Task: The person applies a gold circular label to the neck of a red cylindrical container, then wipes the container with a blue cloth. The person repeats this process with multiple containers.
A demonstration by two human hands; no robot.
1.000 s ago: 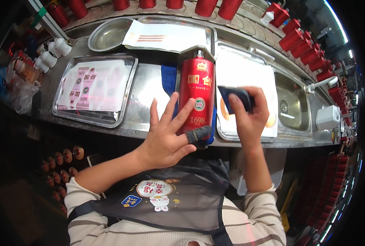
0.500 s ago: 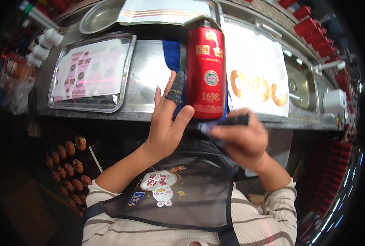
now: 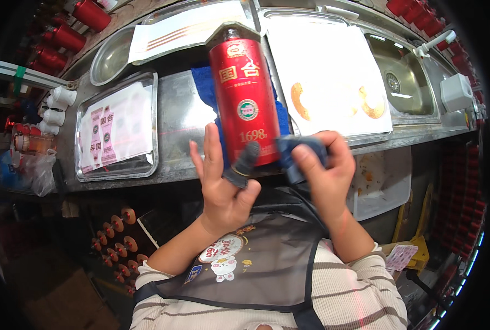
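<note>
red bottle (image 3: 245, 99) is lying lengthwise on a blue towel (image 3: 203, 88) at the steel counter's (image 3: 181, 118) front edge. nearest, the left hand (image 3: 223, 181) is bracing its base with fingers spread open, thumb in a dark cot, while the right hand (image 3: 324, 173) is squeezing a dark blue cloth (image 3: 302, 151) against its lower side. beyond are sitting a tray of labels (image 3: 115, 129), a white sheet with orange rings (image 3: 327, 82), a sink (image 3: 401, 77) and more red bottles (image 3: 74, 27).

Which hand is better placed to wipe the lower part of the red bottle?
Probably the right hand: it holds the dark blue cloth against the red bottle. The left hand steadies the bottle.
</note>
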